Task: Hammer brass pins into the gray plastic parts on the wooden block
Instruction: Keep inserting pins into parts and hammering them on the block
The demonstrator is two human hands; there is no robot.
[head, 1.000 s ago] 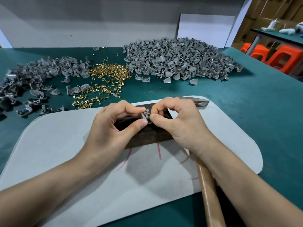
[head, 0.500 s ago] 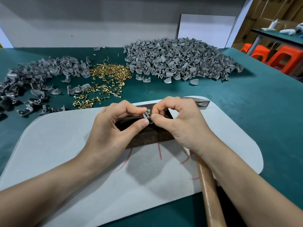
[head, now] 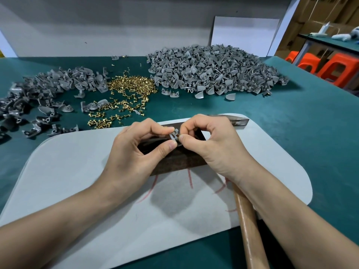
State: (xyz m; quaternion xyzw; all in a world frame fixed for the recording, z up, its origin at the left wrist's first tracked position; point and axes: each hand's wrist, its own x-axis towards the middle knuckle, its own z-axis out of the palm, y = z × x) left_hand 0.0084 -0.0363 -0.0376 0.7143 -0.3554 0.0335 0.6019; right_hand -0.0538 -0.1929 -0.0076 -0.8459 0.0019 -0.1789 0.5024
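On the green table (head: 291,133) lies a pale mat (head: 77,171) with a heap of brass pins (head: 132,86) beyond it, the dark wooden block (head: 174,160) rests on the mat, and above the block the left hand (head: 134,158) and right hand (head: 215,150) both pinch 1 small gray plastic part (head: 173,135).

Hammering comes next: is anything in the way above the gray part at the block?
Yes: the left hand and right hand both pinch the small gray plastic part over the dark wooden block, covering its sides.
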